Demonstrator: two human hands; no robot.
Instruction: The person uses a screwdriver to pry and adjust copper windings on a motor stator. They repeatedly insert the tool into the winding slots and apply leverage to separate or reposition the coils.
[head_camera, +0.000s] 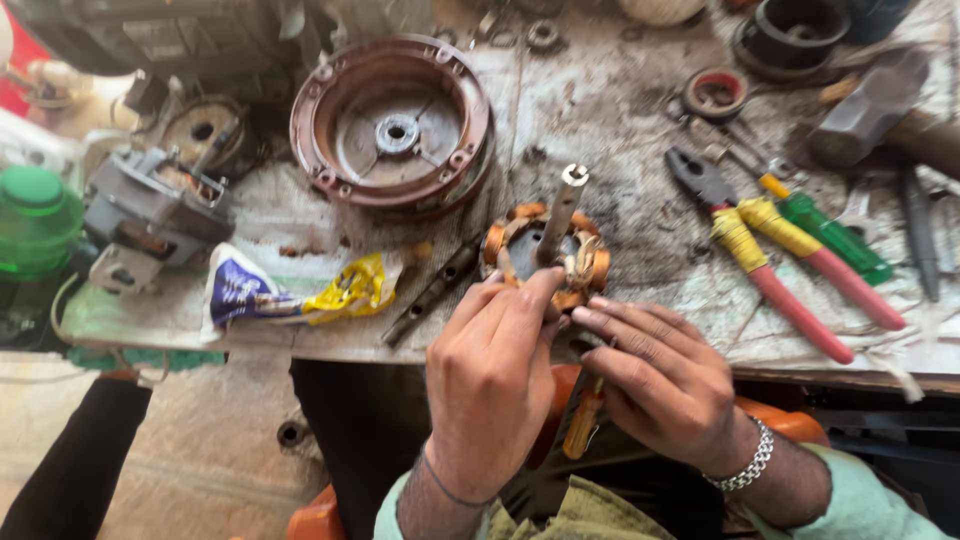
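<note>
A small motor stator (545, 250) with copper-orange windings and a steel shaft (560, 212) standing up through it rests at the near edge of the workbench. My left hand (490, 385) pinches its near rim with thumb and forefinger. From the right, my right hand (660, 375) reaches in and its fingertips touch the winding near some pale fibre or string. A yellow-handled screwdriver (583, 425) hangs below my right palm; I cannot tell if the hand holds it.
A round rust-red motor cover (392, 122) lies behind the stator. Pliers with red and yellow grips (775, 265) and a green-handled tool (835, 238) lie at right, a hammer (870, 110) beyond. A crumpled blue-yellow wrapper (290, 292) and grey motor parts (150, 210) sit at left.
</note>
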